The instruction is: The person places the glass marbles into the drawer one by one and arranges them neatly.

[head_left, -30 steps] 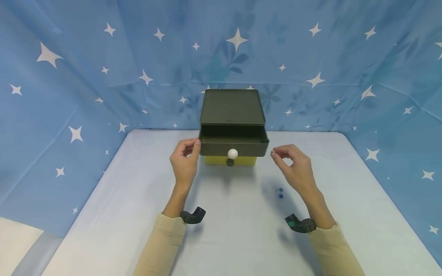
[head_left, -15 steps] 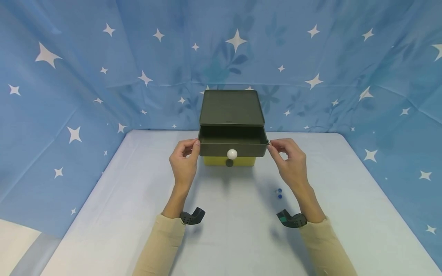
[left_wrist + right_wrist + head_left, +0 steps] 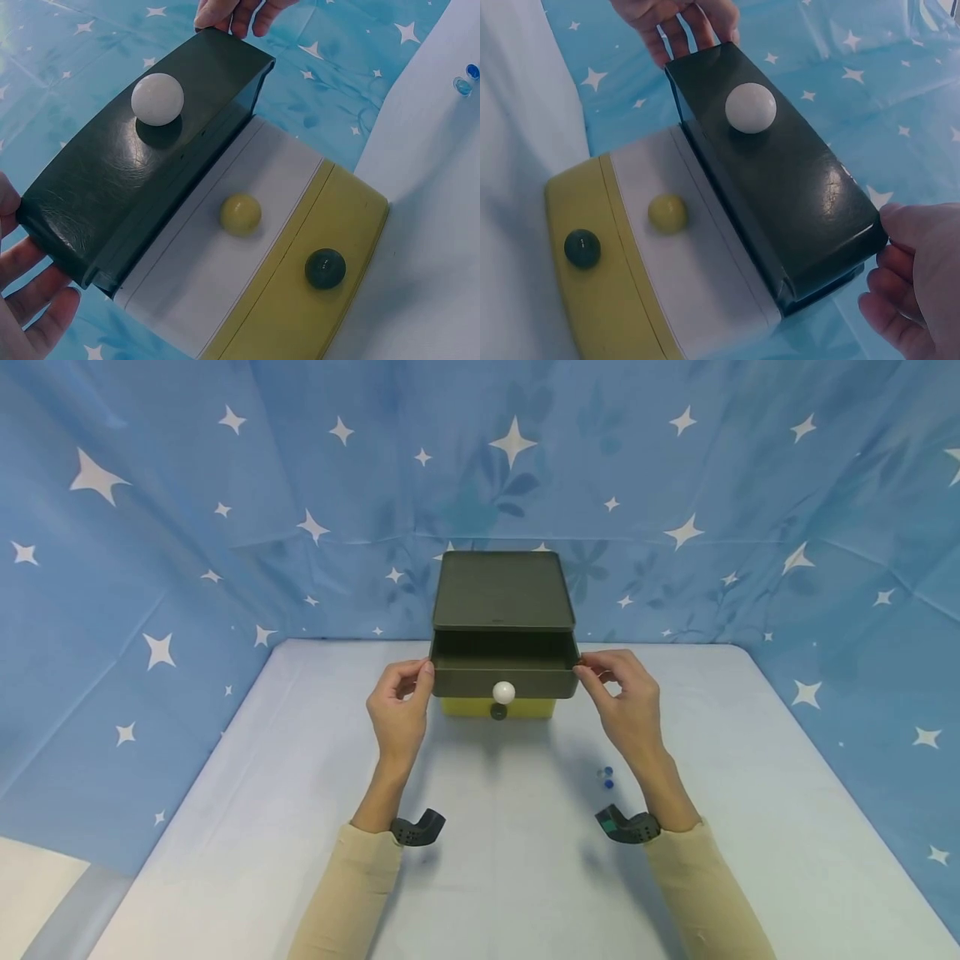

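A small tiered drawer box (image 3: 502, 589) with a dark green top stands at the back of the table. Its dark green top drawer (image 3: 465, 683), with a white ball knob (image 3: 504, 692), is pulled out, and no contents show inside. My left hand (image 3: 400, 714) pinches the drawer's left front corner, thumb on the front and the other fingers behind. At the right front corner, my right hand (image 3: 628, 702) holds the drawer the same way. Beneath it are a white drawer (image 3: 176, 247) with a yellow knob (image 3: 240, 214) and a yellow drawer (image 3: 300, 225) with a dark green knob (image 3: 325, 268).
Small blue round pieces (image 3: 609, 784) lie on the white table (image 3: 495, 860), right of the middle and near my right forearm. A blue star-patterned curtain (image 3: 337, 485) hangs behind the box and along both sides.
My right hand has moved left and slightly away from me, from beside the drawer onto its right front corner. My left hand has stayed on the left corner.
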